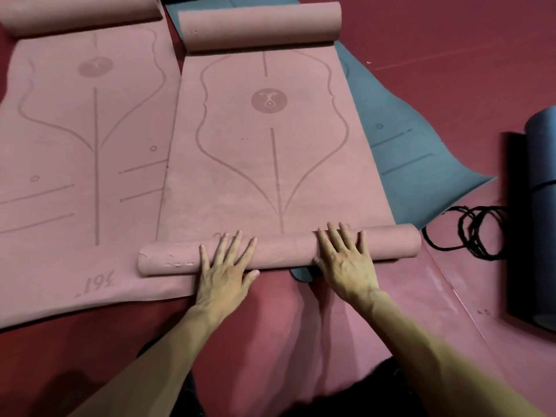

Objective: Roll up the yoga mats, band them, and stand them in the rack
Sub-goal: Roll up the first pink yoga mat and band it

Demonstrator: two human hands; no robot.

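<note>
1. Both forearms reach forward over the red floor.
2. Left hand lies flat, palm down, fingers spread, on the near roll of the middle pink mat; grip spread, nothing pinched.
3. Right hand lies likewise on the same roll, fingers spread over its top.
4. Middle pink mat is rolled at both ends and flat between; its far roll rests at the top.
5. Left pink mat lies beside it, partly beneath its edge.
6. Grey mat lies under the middle mat, showing to the right.
7. Black bands lie on the floor beside a dark rolled mat at right.
</note>
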